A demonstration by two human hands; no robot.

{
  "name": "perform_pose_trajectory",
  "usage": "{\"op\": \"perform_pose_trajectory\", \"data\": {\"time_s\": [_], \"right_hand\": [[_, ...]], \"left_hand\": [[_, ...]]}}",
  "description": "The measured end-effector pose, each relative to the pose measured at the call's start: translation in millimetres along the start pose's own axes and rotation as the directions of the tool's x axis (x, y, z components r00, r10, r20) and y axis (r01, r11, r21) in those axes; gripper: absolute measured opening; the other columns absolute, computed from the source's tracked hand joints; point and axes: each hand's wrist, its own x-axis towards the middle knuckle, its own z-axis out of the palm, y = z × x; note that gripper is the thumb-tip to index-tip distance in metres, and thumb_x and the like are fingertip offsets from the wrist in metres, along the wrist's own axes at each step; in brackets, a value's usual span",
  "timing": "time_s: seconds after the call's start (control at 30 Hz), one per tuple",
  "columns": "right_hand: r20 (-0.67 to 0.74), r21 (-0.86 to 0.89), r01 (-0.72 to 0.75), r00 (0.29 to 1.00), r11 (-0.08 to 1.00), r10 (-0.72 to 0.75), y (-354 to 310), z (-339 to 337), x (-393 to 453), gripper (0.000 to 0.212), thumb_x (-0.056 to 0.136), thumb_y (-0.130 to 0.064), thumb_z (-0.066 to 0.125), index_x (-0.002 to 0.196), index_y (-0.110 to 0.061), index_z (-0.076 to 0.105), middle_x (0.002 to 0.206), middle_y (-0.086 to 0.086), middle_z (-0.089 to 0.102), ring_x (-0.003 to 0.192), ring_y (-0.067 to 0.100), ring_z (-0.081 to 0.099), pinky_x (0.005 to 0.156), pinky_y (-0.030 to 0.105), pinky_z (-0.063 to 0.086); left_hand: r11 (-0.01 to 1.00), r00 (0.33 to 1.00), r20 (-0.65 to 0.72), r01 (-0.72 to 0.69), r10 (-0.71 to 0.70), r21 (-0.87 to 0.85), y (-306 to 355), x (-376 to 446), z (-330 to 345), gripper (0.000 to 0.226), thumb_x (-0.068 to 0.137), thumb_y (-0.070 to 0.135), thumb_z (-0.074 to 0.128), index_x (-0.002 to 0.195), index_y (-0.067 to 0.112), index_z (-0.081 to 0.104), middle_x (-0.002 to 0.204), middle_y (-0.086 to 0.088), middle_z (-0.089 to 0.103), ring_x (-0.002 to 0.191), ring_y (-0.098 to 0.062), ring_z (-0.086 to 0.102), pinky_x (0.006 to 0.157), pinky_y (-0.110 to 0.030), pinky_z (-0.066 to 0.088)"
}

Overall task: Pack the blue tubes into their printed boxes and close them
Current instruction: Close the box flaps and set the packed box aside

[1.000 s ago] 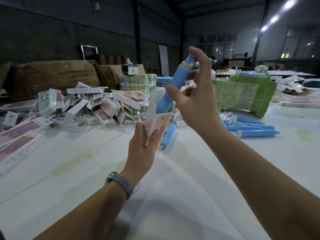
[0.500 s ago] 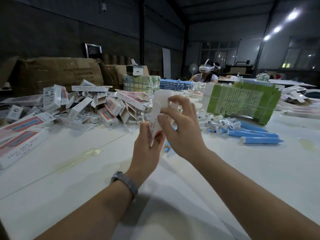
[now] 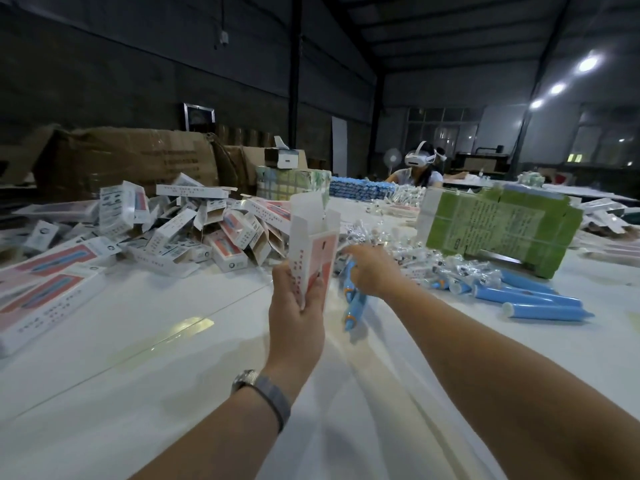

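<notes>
The printed box (image 3: pixel 313 251) stood upright in my left hand (image 3: pixel 299 303), its top flaps open and pointing up, which I judged kept the mouth ready for closing or for another item; my fingers were curled round its lower half. Whether a tube already sat inside it I could not tell from this view. My right hand (image 3: pixel 372 271) was stretched out just beyond the box, low over the worktop (image 3: pixel 173 368), at the edge of a heap of small clear-wrapped pieces (image 3: pixel 398 244); it was blurred, so I could not tell whether its fingers had closed on anything. Two blue tubes (image 3: pixel 353 299) lay on the worktop directly beneath that wrist, near the box but apart from it. More blue tubes (image 3: pixel 540 303) lay well off to the right, below a green carton (image 3: pixel 498 230). To the left, a jumble of empty printed boxes (image 3: pixel 194 233) was piled within reach, presumably as stock.
</notes>
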Motion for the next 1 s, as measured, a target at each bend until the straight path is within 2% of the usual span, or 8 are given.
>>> {"op": "perform_pose_trajectory", "data": {"time_s": [0.13, 0.37, 0.47, 0.53, 0.63, 0.73, 0.9, 1.0], "right_hand": [[0.158, -0.398, 0.057, 0.987, 0.915, 0.008, 0, 12, 40, 0.044, 0.093, -0.01, 0.05, 0.134, -0.025, 0.052, 0.141, 0.001, 0.051, 0.127, 0.033, 0.041, 0.104, 0.049, 0.042], [-0.063, -0.383, -0.017, 0.998, 0.924, -0.008, -2, 17, 42, 0.027, 0.091, -0.006, 0.053, 0.114, -0.012, 0.066, 0.115, 0.012, 0.066, 0.108, 0.032, 0.063, 0.085, 0.039, 0.052], [-0.228, -0.169, -0.015, 0.973, 0.985, -0.024, -8, 5, 27, 0.039, 0.091, -0.002, 0.049, 0.127, -0.015, 0.055, 0.107, 0.013, 0.067, 0.101, 0.034, 0.063, 0.079, 0.039, 0.052], [-0.389, 0.184, 0.05, 0.921, 0.982, 0.026, -19, -12, 10, 0.053, 0.092, -0.005, 0.053, 0.142, -0.02, 0.042, 0.096, 0.006, 0.068, 0.087, 0.029, 0.064, 0.072, 0.035, 0.047], [-0.588, 0.67, 0.342, 0.786, 0.659, 0.19, -38, -51, -33, 0.052, 0.09, -0.009, 0.064, 0.134, -0.029, 0.045, 0.078, -0.001, 0.065, 0.069, 0.021, 0.063, 0.063, 0.037, 0.052], [-0.682, 0.712, 0.587, 0.708, 0.385, 0.182, -53, -85, -82, 0.033, 0.087, -0.011, 0.068, 0.109, -0.03, 0.052, 0.071, 0.001, 0.069, 0.057, 0.013, 0.062, 0.053, 0.023, 0.048], [-0.677, 0.633, 0.571, 0.736, 0.522, 0.016, -64, -74, -116, 0.035, 0.091, -0.009, 0.066, 0.106, -0.034, 0.047, 0.076, -0.001, 0.071, 0.064, 0.017, 0.067, 0.06, 0.044, 0.057], [-0.717, 0.472, 0.57, 0.692, 0.672, -0.083, -55, -65, -113, 0.041, 0.092, -0.011, 0.064, 0.118, -0.034, 0.042, 0.077, -0.005, 0.07, 0.061, 0.008, 0.064, 0.055, 0.033, 0.054]], "left_hand": [[0.999, 1.0, 0.019, 0.006, -0.006, -0.033, 1, 2, 1, 0.021, 0.101, 0.028, 0.054, 0.102, 0.043, 0.041, 0.109, 0.021, 0.059, 0.097, 0.004, 0.059, 0.073, -0.009, 0.047], [1.0, 0.998, 0.059, -0.005, 0.004, 0.012, -4, 5, -3, 0.018, 0.101, 0.028, 0.055, 0.103, 0.039, 0.041, 0.106, 0.019, 0.061, 0.095, 0.003, 0.059, 0.084, -0.027, 0.054], [0.999, 0.998, 0.052, -0.02, 0.018, 0.037, -5, 5, -5, 0.022, 0.1, 0.026, 0.057, 0.103, 0.042, 0.041, 0.109, 0.015, 0.062, 0.098, -0.001, 0.06, 0.084, -0.028, 0.053], [0.999, 0.998, 0.054, -0.023, 0.021, 0.044, -3, 3, -7, 0.032, 0.099, 0.028, 0.057, 0.102, 0.055, 0.041, 0.109, 0.019, 0.062, 0.1, -0.002, 0.061, 0.082, -0.02, 0.051], [0.999, 0.997, 0.07, -0.031, 0.029, 0.039, 2, 3, -6, 0.037, 0.099, 0.028, 0.058, 0.098, 0.061, 0.041, 0.107, 0.025, 0.061, 0.094, 0.008, 0.06, 0.074, -0.008, 0.046], [0.997, 0.998, 0.055, -0.03, 0.026, 0.076, 3, 2, -5, 0.029, 0.098, 0.025, 0.06, 0.098, 0.049, 0.043, 0.103, 0.021, 0.061, 0.09, 0.001, 0.062, 0.072, -0.007, 0.044], [0.997, 0.993, 0.12, -0.029, 0.021, 0.067, 3, -4, -2, 0.022, 0.096, 0.027, 0.061, 0.098, 0.036, 0.041, 0.099, 0.009, 0.064, 0.089, -0.02, 0.063, 0.074, -0.043, 0.055], [0.998, 0.991, 0.129, -0.038, 0.032, 0.048, 4, -5, 0, 0.02, 0.096, 0.029, 0.062, 0.101, 0.032, 0.043, 0.099, 0.005, 0.066, 0.087, -0.023, 0.063, 0.073, -0.046, 0.054]]}}
